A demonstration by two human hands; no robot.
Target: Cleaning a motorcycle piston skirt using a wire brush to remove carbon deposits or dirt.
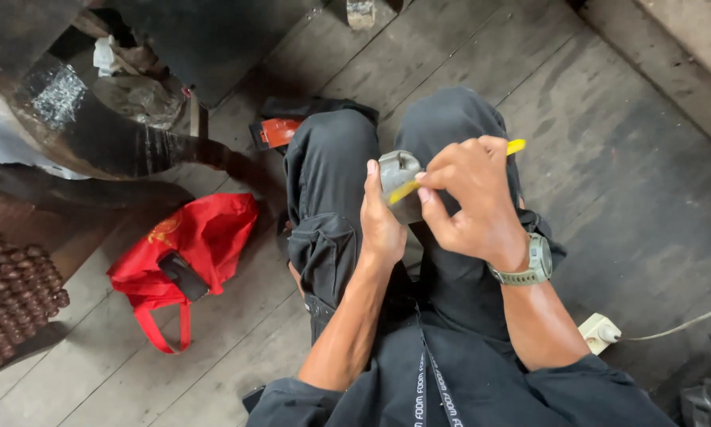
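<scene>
Working at mid-frame above the knees, our left hand (381, 225) clasps a small grey metal part (397, 175) while our right hand (474, 202) pinches a yellow tool (516, 146) against it, seemingly scraping or marking; continuing likely calls for a steady hold.

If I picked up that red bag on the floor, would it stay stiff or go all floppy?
Probably floppy: the red bag lies crumpled and flat on the floor, with its strap in a loose loop. It likely feels light, though the dark thing on it may slide off.
</scene>
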